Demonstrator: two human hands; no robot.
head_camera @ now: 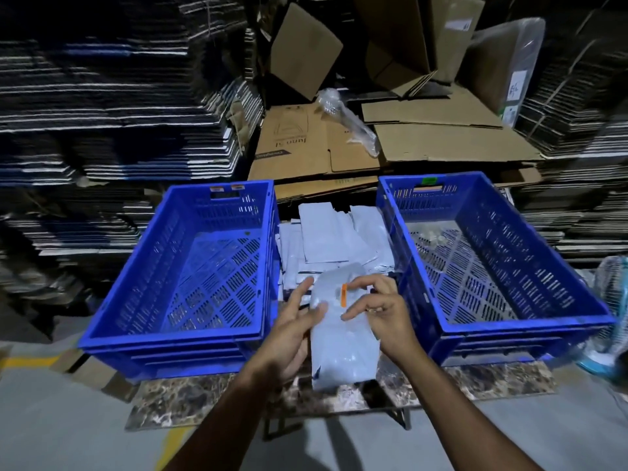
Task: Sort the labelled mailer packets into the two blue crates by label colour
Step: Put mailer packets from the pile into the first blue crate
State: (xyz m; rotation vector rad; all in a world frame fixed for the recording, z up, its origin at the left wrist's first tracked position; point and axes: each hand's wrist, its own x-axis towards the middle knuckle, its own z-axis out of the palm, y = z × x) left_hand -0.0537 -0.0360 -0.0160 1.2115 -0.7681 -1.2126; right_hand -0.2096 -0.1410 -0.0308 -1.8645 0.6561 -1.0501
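I hold one pale grey mailer packet upright between the two crates; a small orange label shows near its top. My left hand holds its left edge with thumb and fingers. My right hand pinches its upper right part beside the label. Behind it lies a heap of more pale mailer packets. The left blue crate carries orange stickers on its far rim. The right blue crate carries a green sticker on its far rim. No packets show in either crate.
Both crates stand on a low marble-patterned table. Flattened cardboard boxes lie behind. Stacks of flat sheets rise at the left and right. A plastic-wrapped object sits at the right edge. A yellow floor line crosses the grey floor.
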